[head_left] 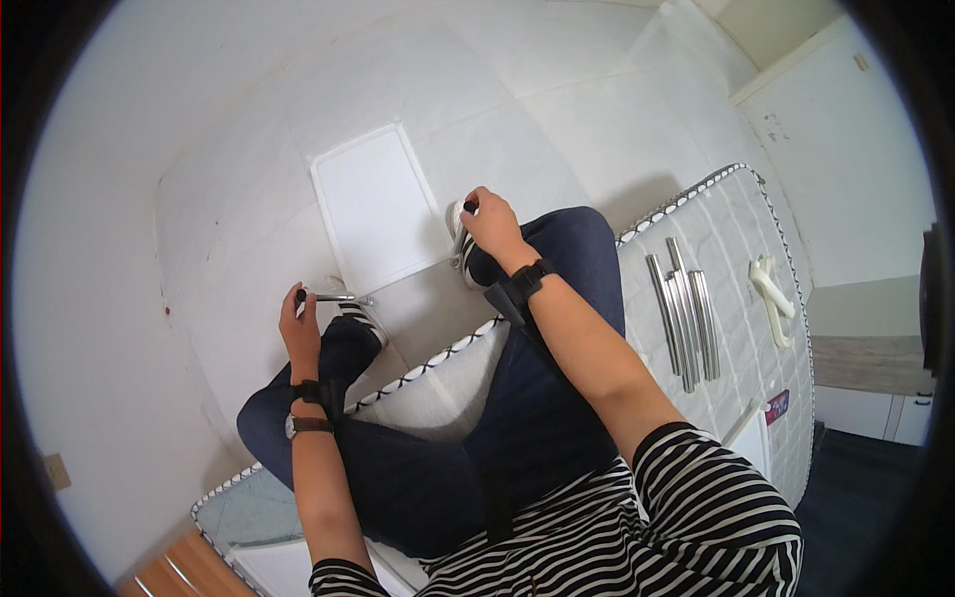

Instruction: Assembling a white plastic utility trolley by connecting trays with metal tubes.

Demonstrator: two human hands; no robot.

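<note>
Left hand [300, 323]: gripping the black end of a slim, shiny metal rod [335, 298], which is pointing right above a striped shoe [360, 316].
Right hand [489, 227]: gripping the black end of a second rod [459, 247], which is slanting down beside the other foot.
White panel [376, 209]: lying flat ahead, showing a raised rim and rounded corners.
Polished tubes [681, 308]: lying side by side, a curved cream piece [773, 301] resting to their right.
Room to move: pale floor [497, 109] is stretching beyond the panel.
Quilted mattress [637, 284]: supporting the tubes, crisscross trim edging it.
Wall [104, 259]: rising white, at left.
</note>
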